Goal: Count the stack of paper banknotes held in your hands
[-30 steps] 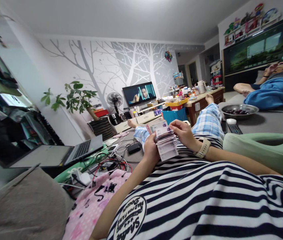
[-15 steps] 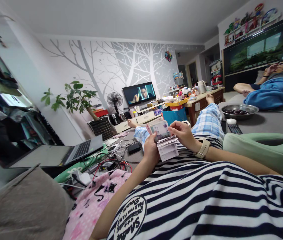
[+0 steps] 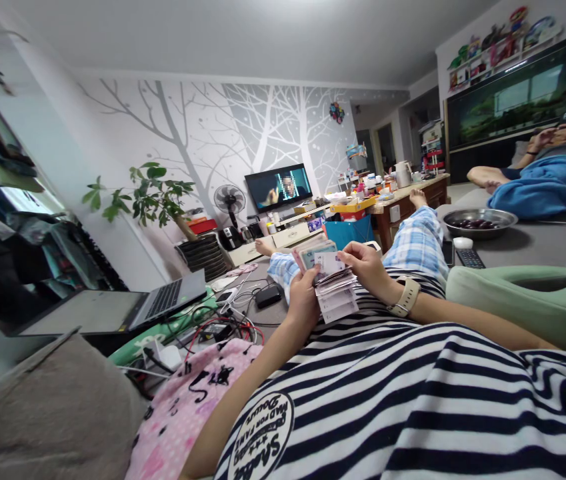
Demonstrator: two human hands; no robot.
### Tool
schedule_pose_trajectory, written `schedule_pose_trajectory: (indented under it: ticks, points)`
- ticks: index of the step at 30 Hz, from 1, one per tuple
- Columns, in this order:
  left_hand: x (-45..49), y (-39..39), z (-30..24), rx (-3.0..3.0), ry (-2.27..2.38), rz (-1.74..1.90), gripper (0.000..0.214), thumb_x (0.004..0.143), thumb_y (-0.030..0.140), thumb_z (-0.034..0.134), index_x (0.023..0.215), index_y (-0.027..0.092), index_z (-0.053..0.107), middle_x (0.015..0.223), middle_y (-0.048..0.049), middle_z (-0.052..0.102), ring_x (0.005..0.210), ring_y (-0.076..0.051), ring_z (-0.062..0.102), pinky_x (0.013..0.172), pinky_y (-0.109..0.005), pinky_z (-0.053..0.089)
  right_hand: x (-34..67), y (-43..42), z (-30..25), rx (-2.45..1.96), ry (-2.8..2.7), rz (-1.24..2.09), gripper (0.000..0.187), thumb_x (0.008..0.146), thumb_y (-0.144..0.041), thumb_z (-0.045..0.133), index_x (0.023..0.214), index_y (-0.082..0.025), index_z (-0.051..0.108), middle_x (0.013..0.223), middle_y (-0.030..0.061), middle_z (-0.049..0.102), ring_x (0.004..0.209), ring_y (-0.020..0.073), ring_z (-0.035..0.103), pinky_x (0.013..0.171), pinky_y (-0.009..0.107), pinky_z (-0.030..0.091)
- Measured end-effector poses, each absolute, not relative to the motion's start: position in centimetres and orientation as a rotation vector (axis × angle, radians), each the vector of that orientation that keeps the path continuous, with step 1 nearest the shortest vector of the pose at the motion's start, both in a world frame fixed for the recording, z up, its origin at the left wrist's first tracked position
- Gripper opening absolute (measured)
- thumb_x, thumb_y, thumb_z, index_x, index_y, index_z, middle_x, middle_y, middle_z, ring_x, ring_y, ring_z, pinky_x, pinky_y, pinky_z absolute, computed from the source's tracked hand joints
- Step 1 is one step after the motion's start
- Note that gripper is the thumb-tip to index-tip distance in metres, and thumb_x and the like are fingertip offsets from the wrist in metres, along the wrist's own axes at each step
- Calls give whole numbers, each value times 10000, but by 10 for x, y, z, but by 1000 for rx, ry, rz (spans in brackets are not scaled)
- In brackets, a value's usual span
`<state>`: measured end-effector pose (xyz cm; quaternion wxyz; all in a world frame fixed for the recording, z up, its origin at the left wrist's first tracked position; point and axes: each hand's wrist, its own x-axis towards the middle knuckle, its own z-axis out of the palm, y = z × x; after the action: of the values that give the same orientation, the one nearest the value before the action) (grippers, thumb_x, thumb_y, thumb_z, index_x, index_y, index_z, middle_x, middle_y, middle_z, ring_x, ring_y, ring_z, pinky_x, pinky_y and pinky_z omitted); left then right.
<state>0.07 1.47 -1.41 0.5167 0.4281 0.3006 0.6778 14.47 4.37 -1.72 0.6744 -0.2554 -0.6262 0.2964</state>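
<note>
We clasp a wad of banknotes (image 3: pixel 337 300) in our left hand (image 3: pixel 305 297). Our right hand (image 3: pixel 367 268) pinches one note (image 3: pixel 329 261) by its edge.

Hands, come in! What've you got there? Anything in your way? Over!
Left hand gripping banknotes. Right hand touching them at one edge. Cables off left, apart from both hands.

One stack of banknotes (image 3: pixel 331 267) lies between the fingers (image 3: pixel 347 256) of one left hand (image 3: pixel 304 297) and one right hand (image 3: pixel 369 267). Beyond the fingers: one television (image 3: pixel 283 188), one fan (image 3: pixel 229 199), one plant (image 3: pixel 159 201). Left of them: one laptop (image 3: pixel 170 296). Right of them: one watch (image 3: pixel 407 297), one metal bowl (image 3: pixel 483 234), one remote (image 3: pixel 469 259).
</note>
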Motion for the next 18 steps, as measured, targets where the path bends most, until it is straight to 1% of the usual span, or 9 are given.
schedule_pose_trajectory:
  ticks: [7, 13, 18]
  points:
    - [1, 16, -14, 1030, 745, 1647, 221, 677, 281, 707, 852, 147, 686, 777, -51, 731, 840, -250, 688, 807, -350, 513, 145, 43, -18, -561, -1416, 645, 395, 768, -548, 674, 648, -196, 542, 605, -25, 486, 591, 127, 413, 561, 275, 358]
    - [0, 17, -14, 1102, 737, 1653, 214, 697, 331, 696, 812, 150, 694, 823, -58, 736, 881, -248, 675, 821, -338, 511, 145, 40, -17, -518, -1439, 652, 402, 761, -571, 674, 662, -198, 562, 626, -14, 511, 605, 133, 437, 574, 280, 376]
    - [-3, 23, -17, 1139, 736, 1672, 186, 685, 319, 690, 787, 165, 712, 818, -41, 731, 861, -217, 660, 815, -306, 504, 144, 39, -16, -511, -1427, 670, 409, 755, -578, 680, 660, -197, 567, 622, -14, 520, 605, 133, 443, 575, 280, 385]
